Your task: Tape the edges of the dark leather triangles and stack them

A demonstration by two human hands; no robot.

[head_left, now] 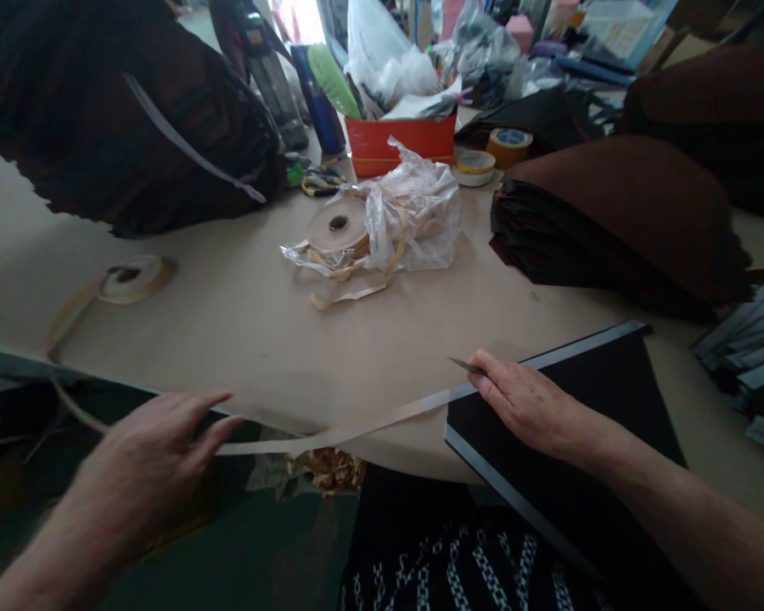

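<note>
A black sheet (560, 416) with pale tape along its far and left edges lies at the table's front right. My right hand (515, 399) is closed on a small pointed metal blade (462, 365) above its far left corner; the handle is hidden in the palm. From that corner a pale tape strip (369, 422) stretches left to my left hand (149, 450). That hand is past the table's front edge, its thumb and fingers apart, and the strip passes by it. Beyond it the strip leads back to a tape roll (131, 278) on the table's left.
Another tape roll (337, 225) lies beside a crumpled plastic bag (420, 212) mid-table. Dark material stacks stand left (165, 144) and right (611, 221). A red box (401, 144), yellow-handled pliers (322, 181) and more tape rolls (474, 165) are behind.
</note>
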